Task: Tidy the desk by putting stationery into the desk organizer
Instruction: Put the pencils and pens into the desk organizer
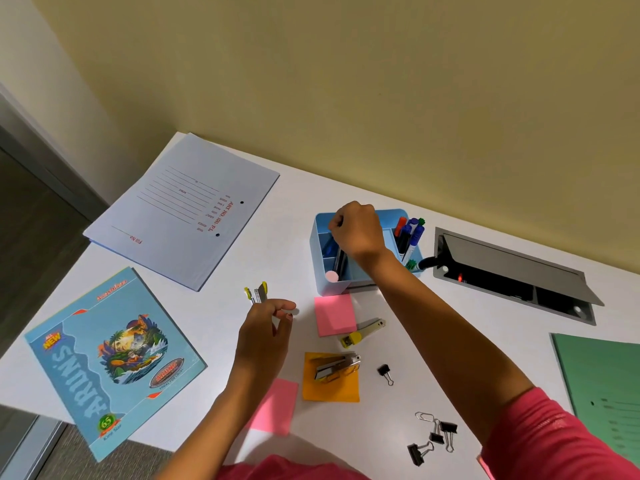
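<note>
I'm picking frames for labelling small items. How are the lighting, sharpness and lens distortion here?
Head view: even, soft light, only faint shadows beside the desk organizer; no glare on the white desk; the left hand with its stapler looks slightly smeared, while the binder clips and notebook print stay legible; wide-angle lens tilts and bends the desk edges.

Markers (410,237) in organizer (341,287), sticky pad (334,315) just before it, folder (183,209) behind left

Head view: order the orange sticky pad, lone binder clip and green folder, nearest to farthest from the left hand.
1. orange sticky pad, just right of the left hand.
2. lone binder clip, further right.
3. green folder, far right edge.
</note>
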### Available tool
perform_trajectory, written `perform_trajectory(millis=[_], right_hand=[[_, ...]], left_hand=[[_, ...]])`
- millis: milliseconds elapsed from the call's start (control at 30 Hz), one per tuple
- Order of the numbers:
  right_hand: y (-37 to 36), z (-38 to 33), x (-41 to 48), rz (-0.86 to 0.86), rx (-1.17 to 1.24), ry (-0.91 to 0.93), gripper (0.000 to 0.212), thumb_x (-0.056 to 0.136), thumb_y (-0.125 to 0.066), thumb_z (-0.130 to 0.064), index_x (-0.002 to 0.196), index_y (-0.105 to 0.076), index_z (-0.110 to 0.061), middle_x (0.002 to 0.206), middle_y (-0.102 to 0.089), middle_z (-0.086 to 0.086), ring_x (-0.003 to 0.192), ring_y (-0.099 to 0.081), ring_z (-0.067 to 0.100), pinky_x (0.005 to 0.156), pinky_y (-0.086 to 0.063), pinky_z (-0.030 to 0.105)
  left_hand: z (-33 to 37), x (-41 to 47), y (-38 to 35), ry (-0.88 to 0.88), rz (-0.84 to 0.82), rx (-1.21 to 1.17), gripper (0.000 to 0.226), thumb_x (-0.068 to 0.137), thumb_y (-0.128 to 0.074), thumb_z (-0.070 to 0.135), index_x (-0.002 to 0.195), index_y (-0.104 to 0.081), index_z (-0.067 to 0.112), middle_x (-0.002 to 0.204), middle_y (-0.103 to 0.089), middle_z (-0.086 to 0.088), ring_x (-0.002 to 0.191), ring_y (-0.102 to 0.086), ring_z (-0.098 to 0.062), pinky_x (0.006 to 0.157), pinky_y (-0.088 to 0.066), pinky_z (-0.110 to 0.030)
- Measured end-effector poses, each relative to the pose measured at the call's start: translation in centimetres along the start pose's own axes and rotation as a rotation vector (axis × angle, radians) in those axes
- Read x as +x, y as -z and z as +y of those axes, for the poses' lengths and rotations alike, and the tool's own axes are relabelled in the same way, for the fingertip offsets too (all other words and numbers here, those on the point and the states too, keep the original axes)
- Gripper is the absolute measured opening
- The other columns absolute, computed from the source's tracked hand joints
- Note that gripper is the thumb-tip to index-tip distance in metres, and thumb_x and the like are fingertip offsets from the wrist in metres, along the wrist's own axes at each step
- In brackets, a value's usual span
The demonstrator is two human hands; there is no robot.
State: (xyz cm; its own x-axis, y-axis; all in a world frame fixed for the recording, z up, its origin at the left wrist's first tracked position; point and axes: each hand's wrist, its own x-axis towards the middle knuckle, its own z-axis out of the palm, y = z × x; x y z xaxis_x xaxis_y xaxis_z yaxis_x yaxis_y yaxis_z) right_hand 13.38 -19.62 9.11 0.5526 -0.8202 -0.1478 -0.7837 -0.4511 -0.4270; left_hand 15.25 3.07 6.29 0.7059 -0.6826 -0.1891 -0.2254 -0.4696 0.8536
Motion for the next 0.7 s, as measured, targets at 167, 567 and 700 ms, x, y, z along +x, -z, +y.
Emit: perform_trajectory(millis=[167, 567, 700], right_hand=[[0.8, -0.3, 0.6, -0.134, 0.118, -0.222, 0.013, 0.079, -0.054, -0.011, 0.077, -0.063, -0.002, 0.073, -0.058, 0.010, 0.063, -0.051, 0.025, 0.047, -0.034, 0.021], [0.0, 0.1, -0.2, -0.037, 0.161, -0.214, 0.034, 0.093, -0.049, -0.044, 0.090, -0.057, -0.011, 0.084, -0.056, 0.004, 0.078, -0.054, 0.026, 0.059, -0.039, 0.026], [-0.1, 0.8, -2.4, 0.217, 0.247, -0.123, 0.039, 0.093, -0.048, -0.047, 0.113, -0.056, -0.014, 0.112, -0.059, 0.005, 0.100, -0.056, 0.022, 0.075, -0.043, 0.031]], left_hand=[[0.1, 0.2, 0.1, 0.010, -0.013, -0.003, 0.021, 0.094, -0.050, 0.008, 0.100, -0.067, 0.018, 0.098, -0.056, 0.007, 0.083, -0.051, 0.004, 0.068, -0.034, 0.001], [-0.6, 0.4, -0.3, 0.053, -0.042, -0.013, 0.023, 0.095, -0.048, 0.011, 0.098, -0.066, 0.025, 0.098, -0.057, 0.011, 0.086, -0.051, 0.005, 0.070, -0.035, -0.006], [-0.7, 0.6, -0.5, 0.052, -0.047, -0.007, 0.022, 0.095, -0.047, 0.012, 0.098, -0.065, 0.025, 0.099, -0.057, 0.010, 0.086, -0.051, 0.006, 0.069, -0.034, 0.000]])
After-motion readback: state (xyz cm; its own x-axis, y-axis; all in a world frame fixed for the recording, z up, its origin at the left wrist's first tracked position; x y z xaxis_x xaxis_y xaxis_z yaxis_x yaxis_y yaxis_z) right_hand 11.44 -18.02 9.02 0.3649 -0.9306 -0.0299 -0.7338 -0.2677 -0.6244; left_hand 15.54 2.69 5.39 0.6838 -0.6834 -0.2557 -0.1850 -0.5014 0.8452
